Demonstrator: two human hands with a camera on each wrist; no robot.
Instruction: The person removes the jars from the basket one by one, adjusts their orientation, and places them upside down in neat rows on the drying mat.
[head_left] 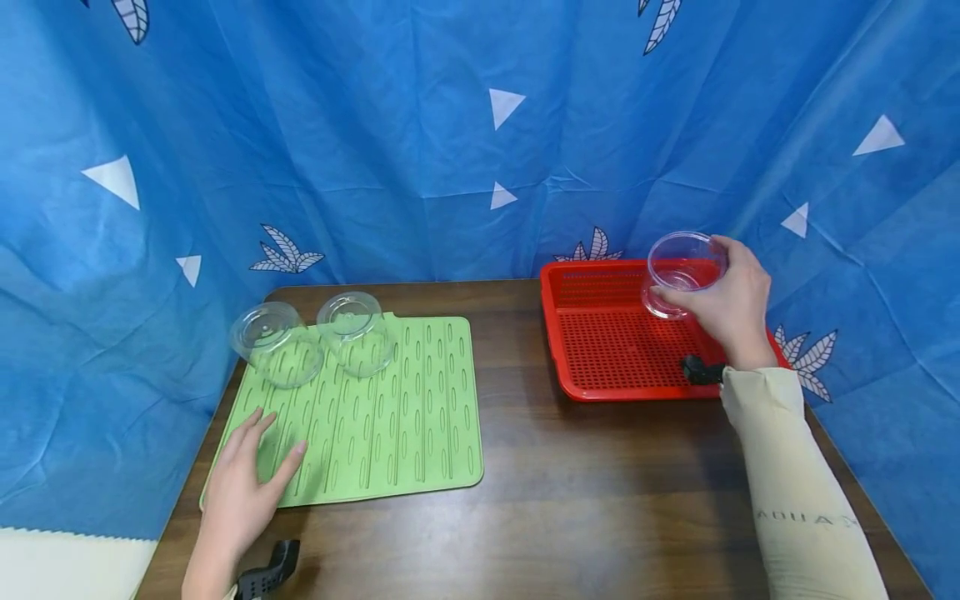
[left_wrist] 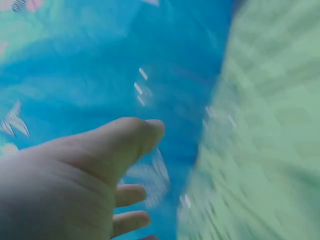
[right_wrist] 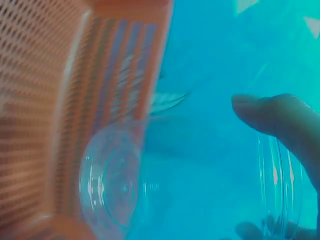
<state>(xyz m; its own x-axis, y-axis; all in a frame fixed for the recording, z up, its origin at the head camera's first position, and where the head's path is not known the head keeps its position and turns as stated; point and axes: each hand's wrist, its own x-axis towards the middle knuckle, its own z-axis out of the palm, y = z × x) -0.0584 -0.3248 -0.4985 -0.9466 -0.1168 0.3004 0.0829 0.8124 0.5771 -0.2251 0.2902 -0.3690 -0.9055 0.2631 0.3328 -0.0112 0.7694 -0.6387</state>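
Observation:
My right hand grips a clear plastic jar near its rim, over the back right of a red perforated basket. The jar's open mouth is up and tilted toward me. In the right wrist view, the thumb lies along the rim, and the jar's round base overlaps the basket wall. On the left, my left hand holds nothing, fingers spread above the front left edge of a green ribbed mat. Two clear jars, one at the left and one beside it, stand bottom up at the mat's back.
Everything is on a dark wooden table, with bare wood between mat and basket. A blue patterned curtain hangs close behind and along both sides. The left jar overlaps the curtain at the table's left edge in the head view.

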